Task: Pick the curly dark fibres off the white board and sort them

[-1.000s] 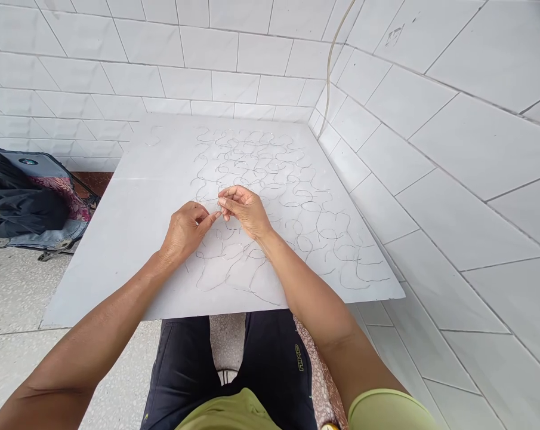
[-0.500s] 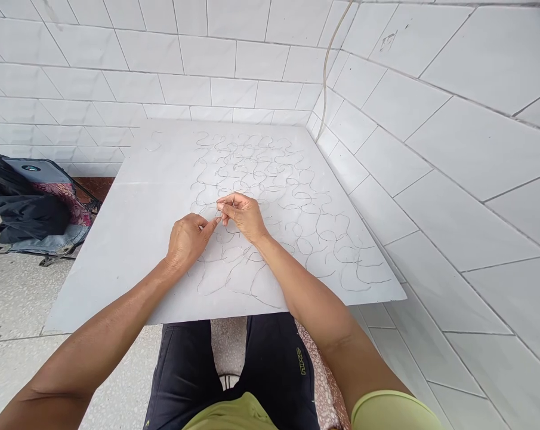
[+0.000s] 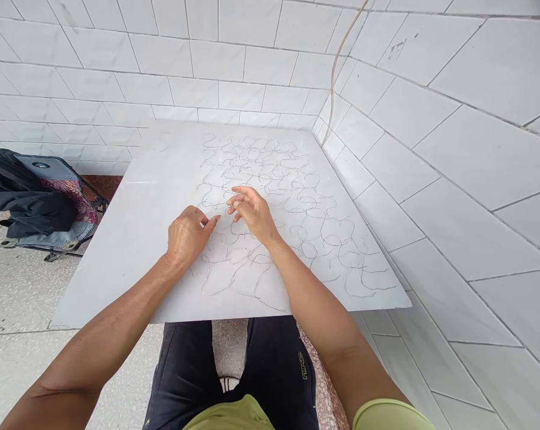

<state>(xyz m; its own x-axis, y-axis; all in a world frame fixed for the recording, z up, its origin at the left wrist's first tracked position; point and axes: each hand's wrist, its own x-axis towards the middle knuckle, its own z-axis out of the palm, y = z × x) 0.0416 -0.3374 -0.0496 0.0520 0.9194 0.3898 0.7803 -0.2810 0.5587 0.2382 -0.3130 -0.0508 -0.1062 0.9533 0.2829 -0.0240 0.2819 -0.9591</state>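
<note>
A pale grey board (image 3: 139,221) lies in front of me, its right part covered by several thin, dark, curly strands (image 3: 350,254). Whether these are thread or fine wire, I cannot tell. My left hand (image 3: 187,236) rests low over the board left of the strands, its fingers curled and the thumb pressed along them, pointing right. Anything inside that grip is hidden. Just to its right, my right hand (image 3: 254,214) hovers over the strands with its fingers loosely apart. No held object shows clearly between them.
White tiled walls (image 3: 435,131) border the board at the back and right. A thin cable (image 3: 333,77) runs down the corner. At left, a folding chair (image 3: 73,197) has dark cloth (image 3: 32,200) on it. My knees are under the board's front edge.
My right hand has drawn away to the right from my left thumb, and its pinched fingers have spread. My left hand stays nearly in place. The view has shifted slightly.
</note>
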